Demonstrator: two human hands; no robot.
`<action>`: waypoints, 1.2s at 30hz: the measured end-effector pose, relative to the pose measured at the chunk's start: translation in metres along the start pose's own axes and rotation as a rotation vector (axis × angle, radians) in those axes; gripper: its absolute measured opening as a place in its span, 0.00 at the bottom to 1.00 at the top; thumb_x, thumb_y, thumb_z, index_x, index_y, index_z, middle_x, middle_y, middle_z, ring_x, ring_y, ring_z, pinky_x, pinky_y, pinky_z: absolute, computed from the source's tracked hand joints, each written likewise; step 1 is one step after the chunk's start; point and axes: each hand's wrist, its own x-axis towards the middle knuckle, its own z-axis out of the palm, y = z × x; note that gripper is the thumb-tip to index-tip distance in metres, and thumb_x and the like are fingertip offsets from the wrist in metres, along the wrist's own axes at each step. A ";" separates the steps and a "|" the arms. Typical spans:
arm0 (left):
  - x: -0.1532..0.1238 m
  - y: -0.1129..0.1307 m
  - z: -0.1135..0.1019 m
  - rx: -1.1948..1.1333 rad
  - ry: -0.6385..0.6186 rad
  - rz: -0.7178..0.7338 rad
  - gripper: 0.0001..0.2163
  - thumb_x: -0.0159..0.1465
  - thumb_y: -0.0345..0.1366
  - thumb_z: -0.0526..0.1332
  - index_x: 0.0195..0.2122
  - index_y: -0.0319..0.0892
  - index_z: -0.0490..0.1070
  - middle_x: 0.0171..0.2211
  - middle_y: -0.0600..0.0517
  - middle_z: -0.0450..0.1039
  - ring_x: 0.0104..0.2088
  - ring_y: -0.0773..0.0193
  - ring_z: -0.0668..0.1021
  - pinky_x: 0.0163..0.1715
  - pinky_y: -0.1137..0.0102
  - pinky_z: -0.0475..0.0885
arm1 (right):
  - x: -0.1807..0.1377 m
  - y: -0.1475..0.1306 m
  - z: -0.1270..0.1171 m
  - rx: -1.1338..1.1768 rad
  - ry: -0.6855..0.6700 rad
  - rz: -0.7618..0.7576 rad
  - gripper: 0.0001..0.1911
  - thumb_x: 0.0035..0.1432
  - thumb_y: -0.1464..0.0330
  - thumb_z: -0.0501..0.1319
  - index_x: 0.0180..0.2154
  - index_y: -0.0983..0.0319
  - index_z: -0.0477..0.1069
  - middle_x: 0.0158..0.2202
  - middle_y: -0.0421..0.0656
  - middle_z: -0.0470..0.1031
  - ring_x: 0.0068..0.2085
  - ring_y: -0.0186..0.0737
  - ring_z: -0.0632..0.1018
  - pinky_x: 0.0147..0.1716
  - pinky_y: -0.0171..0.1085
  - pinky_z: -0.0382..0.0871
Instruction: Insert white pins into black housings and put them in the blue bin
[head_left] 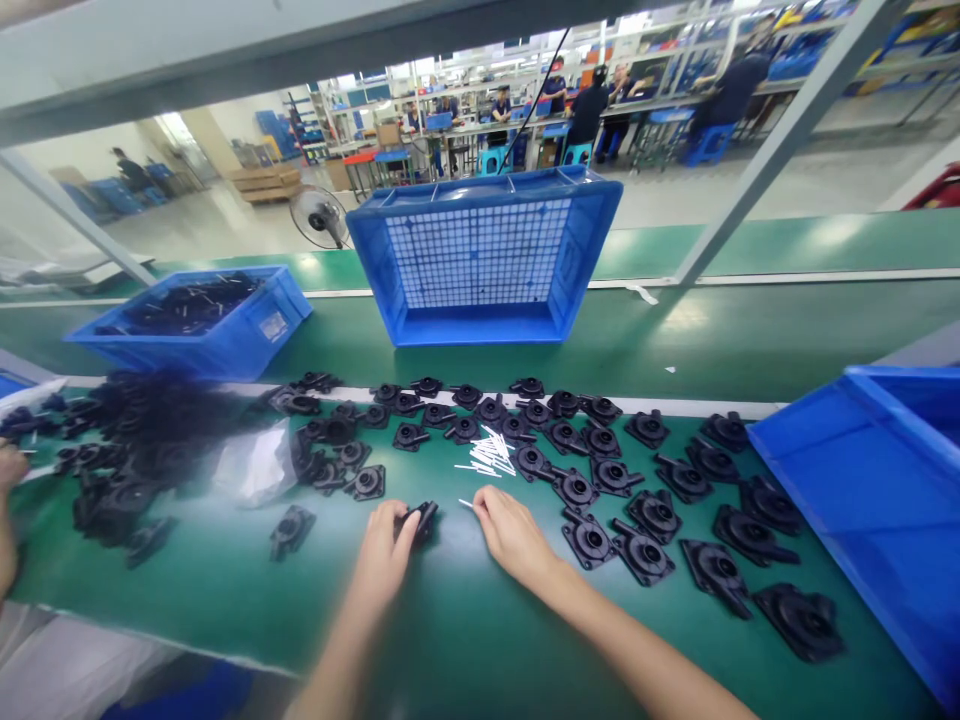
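Observation:
My left hand (385, 553) is closed round a black plastic pump housing (422, 520) on the green bench top (465, 620). My right hand (511, 530) lies just to its right, fingers pinched on a thin white pin (466, 503) at the fingertips. A small pile of white pins (491, 452) lies just beyond both hands. Several black housings (592, 470) are spread in rows behind and to the right of my hands, and a heap of them (142, 450) sits at the left.
A blue mesh crate (480, 260) stands tilted at the back centre. A blue bin of dark parts (195, 315) is at back left, another blue bin (877, 500) at the right edge. Another person's hand (9, 470) shows at far left. A clear plastic bag (255, 465) lies by the heap.

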 end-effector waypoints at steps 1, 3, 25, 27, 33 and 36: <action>0.008 0.008 -0.001 -0.144 -0.073 -0.072 0.18 0.61 0.51 0.52 0.36 0.40 0.67 0.36 0.46 0.71 0.40 0.56 0.72 0.43 0.62 0.67 | 0.001 -0.002 0.002 0.109 0.043 0.010 0.07 0.64 0.71 0.48 0.38 0.61 0.65 0.31 0.42 0.71 0.33 0.38 0.72 0.33 0.36 0.65; 0.025 0.023 -0.002 -0.484 -0.236 -0.220 0.20 0.61 0.52 0.52 0.39 0.38 0.68 0.38 0.44 0.72 0.36 0.59 0.74 0.39 0.65 0.69 | 0.004 -0.003 0.008 0.312 0.143 0.055 0.09 0.63 0.69 0.50 0.42 0.61 0.66 0.33 0.42 0.71 0.33 0.37 0.72 0.34 0.35 0.66; 0.054 0.032 0.040 -0.961 -0.507 -0.422 0.25 0.62 0.51 0.52 0.43 0.28 0.67 0.23 0.46 0.72 0.19 0.66 0.73 0.20 0.72 0.67 | 0.005 0.001 0.023 0.891 0.098 0.202 0.11 0.59 0.63 0.56 0.41 0.63 0.67 0.26 0.38 0.68 0.28 0.33 0.69 0.29 0.33 0.62; 0.054 0.032 0.040 -0.958 -0.507 -0.425 0.26 0.62 0.51 0.52 0.44 0.28 0.66 0.22 0.46 0.72 0.19 0.65 0.73 0.20 0.72 0.68 | 0.004 0.002 0.023 0.913 0.090 0.195 0.12 0.60 0.62 0.55 0.40 0.63 0.66 0.26 0.38 0.68 0.27 0.32 0.68 0.28 0.33 0.62; 0.053 0.032 0.041 -0.942 -0.508 -0.413 0.26 0.61 0.52 0.53 0.42 0.29 0.67 0.22 0.46 0.72 0.19 0.65 0.73 0.19 0.72 0.68 | 0.005 0.001 0.023 0.958 0.075 0.188 0.14 0.62 0.60 0.52 0.40 0.63 0.66 0.23 0.37 0.65 0.26 0.32 0.67 0.27 0.32 0.60; 0.053 0.031 0.041 -0.933 -0.508 -0.409 0.25 0.61 0.52 0.52 0.41 0.29 0.67 0.22 0.46 0.72 0.19 0.66 0.73 0.19 0.73 0.68 | 0.005 0.000 0.022 0.954 0.079 0.189 0.13 0.62 0.60 0.52 0.40 0.63 0.66 0.23 0.37 0.65 0.25 0.31 0.66 0.26 0.32 0.59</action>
